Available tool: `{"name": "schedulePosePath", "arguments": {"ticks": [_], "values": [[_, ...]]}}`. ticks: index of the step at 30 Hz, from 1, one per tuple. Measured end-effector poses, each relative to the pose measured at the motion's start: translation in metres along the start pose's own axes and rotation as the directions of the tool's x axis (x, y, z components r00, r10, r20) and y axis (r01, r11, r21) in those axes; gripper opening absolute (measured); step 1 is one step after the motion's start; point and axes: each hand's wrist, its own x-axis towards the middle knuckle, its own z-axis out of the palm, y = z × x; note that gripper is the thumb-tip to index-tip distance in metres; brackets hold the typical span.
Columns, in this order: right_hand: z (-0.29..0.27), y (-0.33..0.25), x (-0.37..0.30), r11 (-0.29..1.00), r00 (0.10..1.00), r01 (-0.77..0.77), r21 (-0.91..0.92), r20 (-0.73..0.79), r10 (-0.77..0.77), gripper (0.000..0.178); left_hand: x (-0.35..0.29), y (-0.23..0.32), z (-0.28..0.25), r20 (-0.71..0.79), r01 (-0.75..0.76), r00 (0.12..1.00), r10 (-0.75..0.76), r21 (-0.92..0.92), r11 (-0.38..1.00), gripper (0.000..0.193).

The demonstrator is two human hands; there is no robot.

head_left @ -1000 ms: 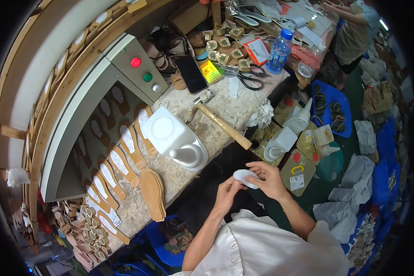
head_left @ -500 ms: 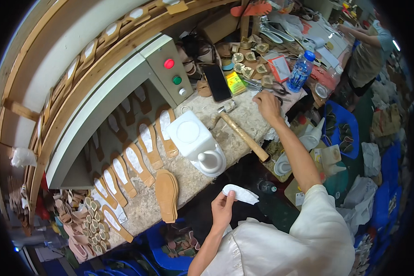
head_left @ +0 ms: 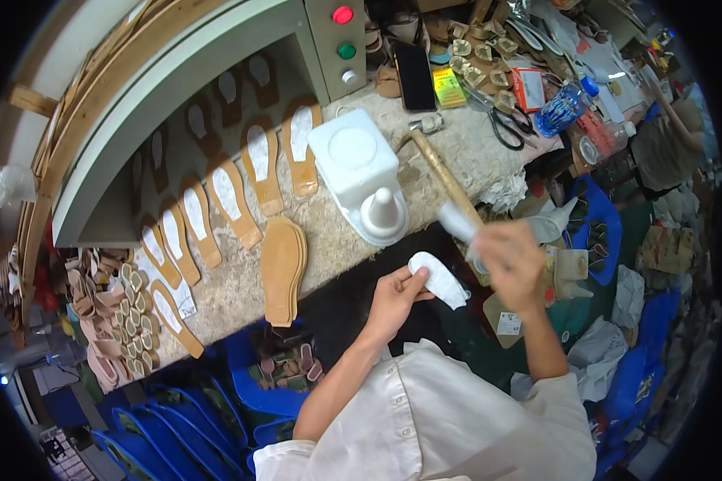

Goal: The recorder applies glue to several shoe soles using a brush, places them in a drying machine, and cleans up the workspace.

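Note:
In my left hand (head_left: 397, 301), thumb and fingers pinch a white pad with a rounded end (head_left: 440, 280), held in front of the bench edge. My right hand (head_left: 509, 260) is smeared by motion off the bench, to the right of the pad. From its fingers a blurred whitish flat piece (head_left: 456, 221) sticks out, crossing the handle of a hammer (head_left: 445, 172) that lies on the bench. A white plastic bottle-like container with a cone spout (head_left: 353, 152) stands to the left of the hammer. Nearby lies a stack of tan insoles (head_left: 281, 268).
Tan insoles with white pads (head_left: 229, 191) lie in rows, several under the arched grey machine (head_left: 241, 40). Black-handled scissors (head_left: 505, 124), a phone (head_left: 415, 76) and a blue-capped bottle (head_left: 565, 107) are at the back right. Blue bins (head_left: 180, 421) stand below. Another person (head_left: 674, 148) is at far right.
My right hand has come off the bench near the scissors toward me, a blurred whitish piece now at its fingers. My left hand has risen slightly with the pad. The view has shifted.

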Motion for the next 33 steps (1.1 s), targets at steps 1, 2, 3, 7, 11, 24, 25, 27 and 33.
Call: {"name": "schedulePosePath", "arguments": {"ticks": [1, 2, 3, 7, 11, 24, 25, 27, 33], "values": [[0.007, -0.011, -0.015, 0.998, 0.996, 0.063, 0.019, 0.061, -0.064, 0.026, 0.0, -0.001, 0.0, -0.003, 0.008, 1.0, -0.008, -0.005, 1.0, 0.033], [0.015, -0.02, -0.031, 0.994, 0.984, 0.106, -0.017, 0.144, -0.102, 0.026, -0.002, -0.002, -0.002, 0.013, 0.011, 1.0, -0.01, -0.072, 0.997, 0.035], [0.021, -0.026, -0.042, 0.993, 0.97, 0.113, -0.021, 0.22, -0.106, 0.025, -0.004, -0.004, -0.004, 0.025, 0.013, 1.0, -0.01, -0.139, 0.99, 0.038], [0.035, -0.034, -0.062, 0.997, 0.966, 0.04, 0.059, 0.253, -0.054, 0.025, -0.019, -0.014, -0.013, -0.024, 0.064, 0.996, -0.081, -0.402, 0.913, 0.045], [0.035, -0.059, -0.062, 0.949, 0.906, -0.277, 0.152, 0.369, 0.205, 0.033, -0.027, -0.039, -0.007, -0.107, -0.275, 0.955, 0.277, 0.033, 0.961, 0.027], [0.101, -0.124, -0.031, 0.679, 0.853, -0.476, 0.559, 0.482, 0.201, 0.029, -0.11, 0.038, -0.068, -0.283, -0.455, 0.52, 0.806, 0.706, 0.542, 0.016], [0.103, -0.13, -0.029, 0.631, 0.851, -0.489, 0.603, 0.488, 0.193, 0.028, -0.114, 0.039, -0.07, -0.288, -0.453, 0.51, 0.811, 0.711, 0.538, 0.016], [0.107, -0.146, -0.023, 0.465, 0.786, -0.607, 0.644, 0.571, 0.235, 0.029, -0.124, 0.039, -0.079, -0.347, -0.463, 0.56, 0.752, 0.622, 0.631, 0.016], [0.129, -0.16, -0.031, 0.59, 0.687, -0.605, 0.535, 0.725, 0.047, 0.032, -0.161, 0.075, -0.15, -0.485, -0.193, 0.516, 0.706, 0.737, 0.648, 0.021]]}}
